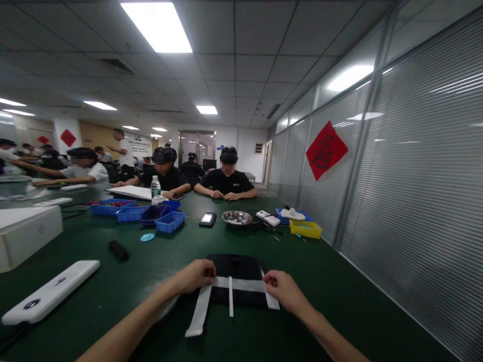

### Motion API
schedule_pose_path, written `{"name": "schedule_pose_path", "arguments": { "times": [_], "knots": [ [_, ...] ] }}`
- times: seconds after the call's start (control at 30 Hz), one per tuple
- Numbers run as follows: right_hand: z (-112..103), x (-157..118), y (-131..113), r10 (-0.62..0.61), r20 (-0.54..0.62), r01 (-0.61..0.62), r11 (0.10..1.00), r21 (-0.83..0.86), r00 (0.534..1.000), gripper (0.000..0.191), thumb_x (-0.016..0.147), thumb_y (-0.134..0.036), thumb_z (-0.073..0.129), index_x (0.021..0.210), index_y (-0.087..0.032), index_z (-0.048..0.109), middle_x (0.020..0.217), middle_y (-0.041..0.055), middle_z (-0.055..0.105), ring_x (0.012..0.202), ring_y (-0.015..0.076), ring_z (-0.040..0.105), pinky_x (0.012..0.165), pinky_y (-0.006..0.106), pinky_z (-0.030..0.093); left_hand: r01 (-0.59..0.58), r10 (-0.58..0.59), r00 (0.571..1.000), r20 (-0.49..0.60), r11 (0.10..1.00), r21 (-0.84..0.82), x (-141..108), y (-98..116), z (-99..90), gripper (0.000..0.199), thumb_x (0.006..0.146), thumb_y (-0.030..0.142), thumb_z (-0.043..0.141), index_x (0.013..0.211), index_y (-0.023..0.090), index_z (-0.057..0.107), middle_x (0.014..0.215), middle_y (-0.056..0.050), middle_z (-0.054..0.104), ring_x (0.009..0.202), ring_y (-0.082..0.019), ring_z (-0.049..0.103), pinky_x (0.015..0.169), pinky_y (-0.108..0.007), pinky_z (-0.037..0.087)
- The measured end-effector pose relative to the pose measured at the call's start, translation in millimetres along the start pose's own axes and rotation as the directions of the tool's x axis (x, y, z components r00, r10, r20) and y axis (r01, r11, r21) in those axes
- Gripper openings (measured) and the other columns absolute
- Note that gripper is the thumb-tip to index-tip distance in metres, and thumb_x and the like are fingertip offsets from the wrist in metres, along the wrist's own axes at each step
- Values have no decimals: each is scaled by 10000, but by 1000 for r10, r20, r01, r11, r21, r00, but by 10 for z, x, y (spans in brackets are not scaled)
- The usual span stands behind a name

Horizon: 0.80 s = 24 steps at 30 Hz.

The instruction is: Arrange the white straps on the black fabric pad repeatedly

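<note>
In front of me a flat black panel point(237, 264) lies on the green table. A white strap point(241, 284) runs across it, with one end folding down at the left and another at the right. A narrow white strip point(231, 296) hangs over the strap near the middle. My left hand point(199, 275) is closed on the strap at its left corner, above the longer end. At the right corner my right hand point(279, 287) pinches the strap between thumb and fingers. The fingertips of both hands partly cover the strap.
Beyond the panel are a metal bowl point(237, 218), a phone point(208, 219), blue trays point(170, 222) and a yellow tray point(305, 230). Leftward lie a white device point(53, 291), a black object point(118, 250) and a white box point(30, 236). People sit across the table.
</note>
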State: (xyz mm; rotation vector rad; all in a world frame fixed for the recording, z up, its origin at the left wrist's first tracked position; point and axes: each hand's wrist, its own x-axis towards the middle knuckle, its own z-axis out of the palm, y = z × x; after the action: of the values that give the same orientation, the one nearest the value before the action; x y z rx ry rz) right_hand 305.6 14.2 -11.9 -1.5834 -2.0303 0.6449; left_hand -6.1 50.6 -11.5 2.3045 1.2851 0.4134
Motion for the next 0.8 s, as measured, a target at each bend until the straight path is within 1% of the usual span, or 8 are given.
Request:
{"name": "schedule_pose_path", "arguments": {
  "times": [0.1,0.2,0.27,0.33,0.47,0.53,0.67,0.8],
  "knots": [
    [7,3,1,-4,-13,3,1000,-26,1000,230,783,-278,555,949,-166,668,879,45,645,749,163,580,620,249,430,-32,32,999,-4,999,25,-37,59,-13,238,801,293,548,1013,218,627,993,-23,596,827,-153,549,707,-248,428],
    [13,11,1,-6,-31,4,998,-69,1000,213,777,-264,560,936,-173,669,891,43,633,760,163,575,638,252,430,-114,115,993,-14,993,41,-90,192,-24,287,817,209,514,1086,233,611,1076,-32,569,920,-161,541,802,-267,432],
    [17,4,-12,-37,-55,30,992,-123,998,189,768,-233,564,915,-174,667,889,42,620,770,162,569,659,256,431,-180,180,984,7,982,57,-120,289,-19,325,837,154,458,1107,247,615,1117,-36,554,984,-166,526,864,-279,421],
    [25,-25,-54,-101,-65,88,980,-179,993,177,781,-200,541,910,-184,661,912,39,606,804,161,565,695,259,430,-223,221,975,34,971,88,-134,356,0,357,850,117,407,1084,256,638,1113,-37,552,1003,-169,519,882,-285,416],
    [80,-112,-250,-260,20,258,941,-220,965,258,875,-171,412,916,-196,665,997,45,592,908,161,553,787,265,422,-253,251,967,29,957,140,-108,369,59,365,853,113,393,1061,254,658,1084,-39,552,974,-165,531,856,-273,431],
    [130,-124,-378,-311,75,320,922,-218,947,290,897,-170,382,926,-192,671,1004,50,590,915,164,546,800,272,420,-257,256,966,23,955,150,-86,352,81,342,856,130,404,1056,242,658,1079,-40,555,953,-161,541,849,-267,438],
    [222,-64,-602,-333,143,360,900,-245,932,312,928,-241,368,972,-197,674,999,58,575,899,178,533,785,295,420,-252,252,967,15,958,136,-66,354,92,307,864,148,413,1029,225,660,1076,-40,568,943,-155,556,862,-262,442],
    [269,-14,-709,-331,173,368,891,-267,928,370,947,-337,343,951,-198,686,981,66,554,901,188,523,778,304,417,-283,284,959,8,953,111,-78,386,82,303,863,129,414,1018,229,654,1114,-35,572,980,-149,560,889,-250,432]
  ]
}}
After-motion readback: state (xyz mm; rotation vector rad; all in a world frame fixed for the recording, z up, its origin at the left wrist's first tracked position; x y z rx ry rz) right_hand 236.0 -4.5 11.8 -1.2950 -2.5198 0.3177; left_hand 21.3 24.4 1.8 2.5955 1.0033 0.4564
